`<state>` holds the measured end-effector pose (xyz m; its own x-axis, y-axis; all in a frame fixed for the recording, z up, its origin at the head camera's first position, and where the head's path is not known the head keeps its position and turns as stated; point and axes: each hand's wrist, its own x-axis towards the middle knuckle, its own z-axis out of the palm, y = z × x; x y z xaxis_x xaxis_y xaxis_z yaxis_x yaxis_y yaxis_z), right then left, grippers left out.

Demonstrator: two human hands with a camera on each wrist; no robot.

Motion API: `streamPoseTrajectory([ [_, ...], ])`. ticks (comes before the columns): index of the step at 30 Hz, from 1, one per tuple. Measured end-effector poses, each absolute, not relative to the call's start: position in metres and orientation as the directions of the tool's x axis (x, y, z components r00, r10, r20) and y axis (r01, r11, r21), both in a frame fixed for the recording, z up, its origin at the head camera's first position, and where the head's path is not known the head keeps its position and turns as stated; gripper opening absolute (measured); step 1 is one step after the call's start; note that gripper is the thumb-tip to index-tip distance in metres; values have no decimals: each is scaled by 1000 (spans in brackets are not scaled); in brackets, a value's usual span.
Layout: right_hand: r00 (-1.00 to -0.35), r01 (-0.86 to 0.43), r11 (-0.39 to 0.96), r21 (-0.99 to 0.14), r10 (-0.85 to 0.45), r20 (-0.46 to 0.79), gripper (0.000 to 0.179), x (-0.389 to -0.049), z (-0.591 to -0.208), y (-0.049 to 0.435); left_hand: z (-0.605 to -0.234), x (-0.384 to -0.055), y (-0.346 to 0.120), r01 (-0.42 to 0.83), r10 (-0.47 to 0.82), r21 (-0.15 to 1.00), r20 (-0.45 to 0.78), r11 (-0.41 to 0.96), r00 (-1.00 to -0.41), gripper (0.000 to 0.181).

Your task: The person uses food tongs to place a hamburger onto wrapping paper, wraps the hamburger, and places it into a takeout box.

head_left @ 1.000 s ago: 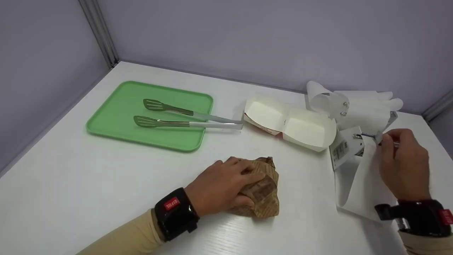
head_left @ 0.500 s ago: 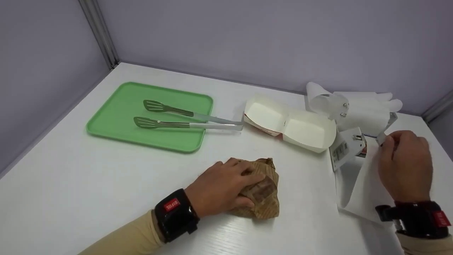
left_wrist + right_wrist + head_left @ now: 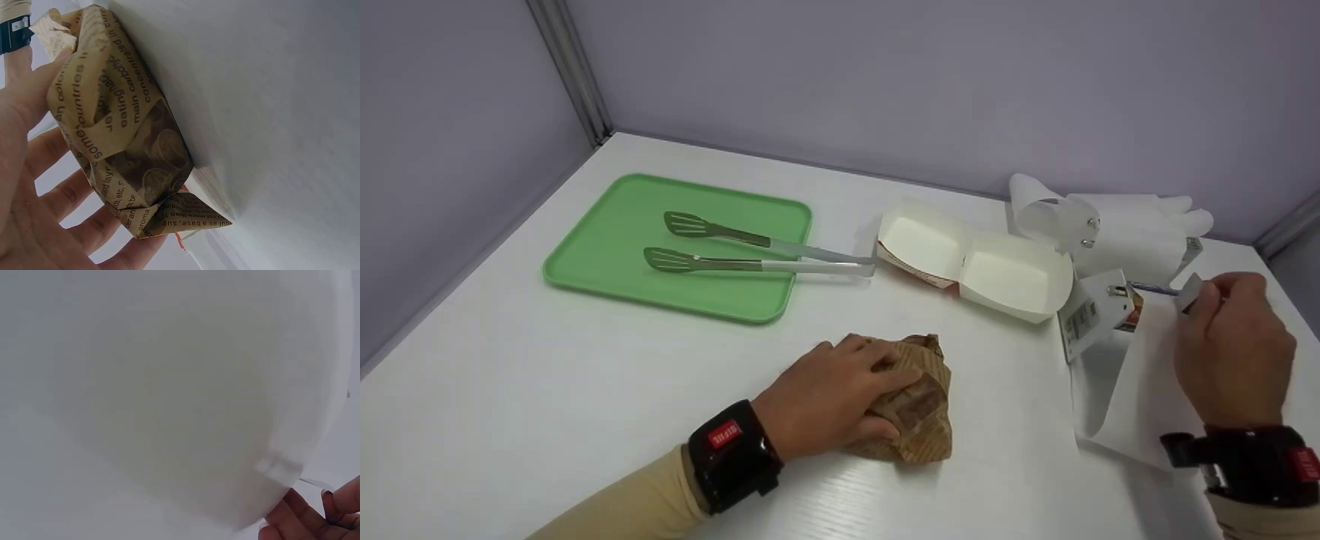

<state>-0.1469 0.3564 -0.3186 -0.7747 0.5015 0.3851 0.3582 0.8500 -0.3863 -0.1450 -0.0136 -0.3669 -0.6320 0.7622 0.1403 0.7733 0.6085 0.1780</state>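
In the head view my left hand (image 3: 829, 401) holds a package wrapped in brown printed paper (image 3: 919, 412) on the table. The left wrist view shows the thumb on one side of this package (image 3: 126, 101) and the fingers along the other. At the far right, my right hand (image 3: 1234, 352) pinches a small pale sticker (image 3: 1190, 291) beside a white label dispenser (image 3: 1087, 319). A broad white paper strip (image 3: 1144, 382) hangs from the dispenser. In the right wrist view that strip (image 3: 169, 394) hides most things; the fingertips (image 3: 346, 495) pinch a thin edge.
A green tray (image 3: 600, 247) lies at the left, with metal tongs (image 3: 817, 264) resting partly on it. An unfolded white carton (image 3: 1012, 277) stands between the tongs and the dispenser. More white paper (image 3: 1132, 225) curls over the dispenser near the back wall.
My right hand has shifted slightly right, and more of the pale sticker shows at its fingertips. An orange-red patch now shows inside the dispenser. The left hand and wrapped package have stayed put.
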Motion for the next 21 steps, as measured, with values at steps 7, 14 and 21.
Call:
streamPoseTrajectory([
  [7,-763,381,776,-503,571,302,48,-146,-314,359,-367,-145,-14,770,760,182,134,612,-636,65],
  [14,-747,365,752,-548,588,309,47,-146,-313,366,-367,-145,-14,771,762,184,133,610,-634,65],
  [21,-716,325,765,-556,583,384,45,-144,-316,368,-367,-145,-14,772,762,193,139,605,-632,65],
])
